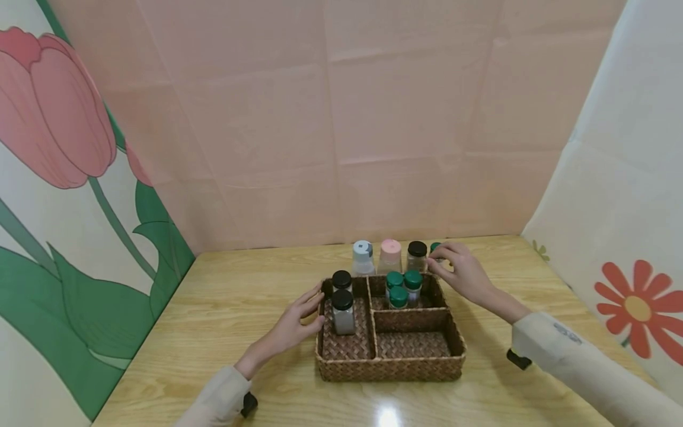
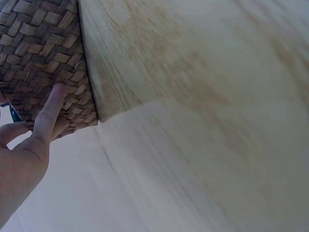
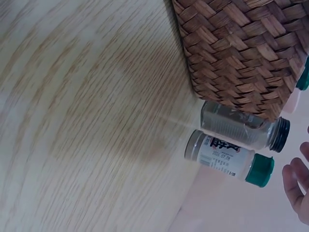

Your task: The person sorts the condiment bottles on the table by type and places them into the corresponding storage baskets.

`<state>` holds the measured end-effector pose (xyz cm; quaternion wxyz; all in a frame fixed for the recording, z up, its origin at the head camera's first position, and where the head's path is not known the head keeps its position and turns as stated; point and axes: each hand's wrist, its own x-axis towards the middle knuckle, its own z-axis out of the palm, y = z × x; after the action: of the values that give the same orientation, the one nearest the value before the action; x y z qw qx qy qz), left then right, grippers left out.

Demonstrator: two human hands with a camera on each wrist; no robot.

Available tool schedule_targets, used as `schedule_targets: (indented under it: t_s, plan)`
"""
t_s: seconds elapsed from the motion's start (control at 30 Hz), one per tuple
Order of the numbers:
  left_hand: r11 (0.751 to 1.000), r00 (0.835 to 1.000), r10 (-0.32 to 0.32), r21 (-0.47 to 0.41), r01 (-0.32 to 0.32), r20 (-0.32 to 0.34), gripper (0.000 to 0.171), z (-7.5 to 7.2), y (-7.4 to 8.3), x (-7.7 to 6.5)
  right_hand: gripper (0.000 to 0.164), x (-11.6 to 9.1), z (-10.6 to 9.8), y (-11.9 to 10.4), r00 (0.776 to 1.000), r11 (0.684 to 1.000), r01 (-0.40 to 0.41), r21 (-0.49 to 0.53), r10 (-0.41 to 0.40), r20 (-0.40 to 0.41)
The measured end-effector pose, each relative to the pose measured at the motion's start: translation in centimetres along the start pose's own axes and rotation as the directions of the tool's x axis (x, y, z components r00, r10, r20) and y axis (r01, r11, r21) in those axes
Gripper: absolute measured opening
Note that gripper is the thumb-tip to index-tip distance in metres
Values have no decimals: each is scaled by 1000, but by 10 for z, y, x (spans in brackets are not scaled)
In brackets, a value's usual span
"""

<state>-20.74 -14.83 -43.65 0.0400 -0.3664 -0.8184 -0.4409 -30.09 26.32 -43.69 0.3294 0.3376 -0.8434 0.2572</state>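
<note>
Nearest: my cream cloth sleeves (image 1: 576,362), reaching in over a pale wood-grain table (image 1: 240,284), with a small black block (image 1: 519,359) under my right wrist and another (image 1: 249,404) under my left.
Basket: a brown, woven, rectangular three-part basket (image 1: 392,370) stands on the table between my arms.
Left side: my left hand (image 1: 292,325) touches the basket's left wall, fingers extended and apart; one fingertip lies on the weave, though whether my thumb meets the rim is hard to tell.
Right side: my right hand (image 1: 465,274) is by the basket's far right corner, fingers loosely bent beside a slim round bottle with a green cap and white label (image 3: 222,157); the fingertips visible from the wrist stand just off its cap.
Back row: that bottle stands upright behind the basket, next to a clear black-lidded jar (image 3: 236,125), then a pink-capped clear bottle (image 1: 391,258) and a light-blue-capped one (image 1: 363,258).
Long left compartment: two black-lidded clear jars (image 1: 343,320), upright.
Far right compartment: three green-capped bottles (image 1: 398,296), clustered upright.
Backdrop: a peach sheet (image 1: 373,118).
</note>
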Motion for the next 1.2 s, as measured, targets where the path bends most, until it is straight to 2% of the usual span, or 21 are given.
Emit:
schedule_targets:
  t_s: [0.17,0.33,0.73,1.2]
  plan:
    - [1000,1000,-1,1,1,-4,51,1,0,0,16,-1,1,7,1000,1000,-19,-17,19,1]
    - [1000,1000,7,-1,-7,-5,51,0,0,0,17,-3,2,13,997,997,-70,-35,71,20]
    - [1000,1000,3,-9,-3,-4,51,1,-3,-1,38,-4,6,23,983,983,-173,-56,176,54]
    - [999,1000,-21,-29,21,-12,52,2,-3,-1,62,-3,11,29,946,955,-290,-64,296,135]
